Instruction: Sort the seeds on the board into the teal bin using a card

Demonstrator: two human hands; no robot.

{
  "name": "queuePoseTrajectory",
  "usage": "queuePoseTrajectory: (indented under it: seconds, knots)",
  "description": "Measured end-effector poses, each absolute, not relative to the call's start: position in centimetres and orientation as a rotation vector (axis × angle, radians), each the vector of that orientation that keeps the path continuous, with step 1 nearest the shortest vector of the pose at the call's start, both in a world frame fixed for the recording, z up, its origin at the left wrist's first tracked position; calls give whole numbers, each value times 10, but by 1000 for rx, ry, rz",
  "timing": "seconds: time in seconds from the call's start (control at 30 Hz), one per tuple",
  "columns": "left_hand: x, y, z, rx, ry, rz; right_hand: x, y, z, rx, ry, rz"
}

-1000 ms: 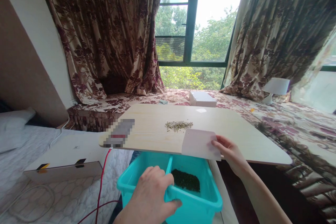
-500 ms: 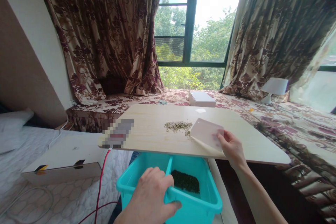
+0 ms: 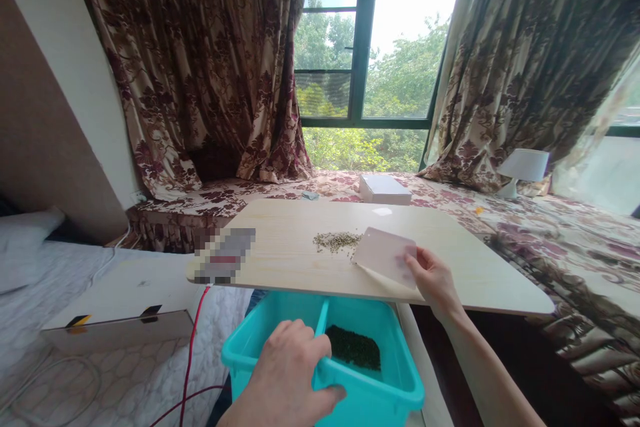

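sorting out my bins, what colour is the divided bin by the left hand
Turquoise, clearest in the head view

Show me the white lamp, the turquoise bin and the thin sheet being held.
White lamp (image 3: 526, 165): head view, on its shade.
Turquoise bin (image 3: 375, 411): head view, on its near wall.
Thin sheet (image 3: 384, 255): head view, mid-face.

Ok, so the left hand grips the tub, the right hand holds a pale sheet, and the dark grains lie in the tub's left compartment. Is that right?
Not quite: the head view shows the dark grains in the right compartment of the tub, not the left. The rest stands: the left hand grips the tub, and the right hand holds the pale sheet.
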State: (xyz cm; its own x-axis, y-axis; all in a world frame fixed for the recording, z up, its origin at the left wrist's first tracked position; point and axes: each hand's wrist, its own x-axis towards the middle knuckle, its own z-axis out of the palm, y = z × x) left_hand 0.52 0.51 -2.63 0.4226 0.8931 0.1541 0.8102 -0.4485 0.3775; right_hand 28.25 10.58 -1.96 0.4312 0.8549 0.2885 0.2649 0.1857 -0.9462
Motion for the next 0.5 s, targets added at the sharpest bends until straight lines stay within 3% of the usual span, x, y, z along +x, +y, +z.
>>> queuePoseTrajectory:
  seconds: [0.5]
  knots:
    - [6, 5, -19, 2440, 1498, 432, 276, 118, -20, -1318, -1144, 611]
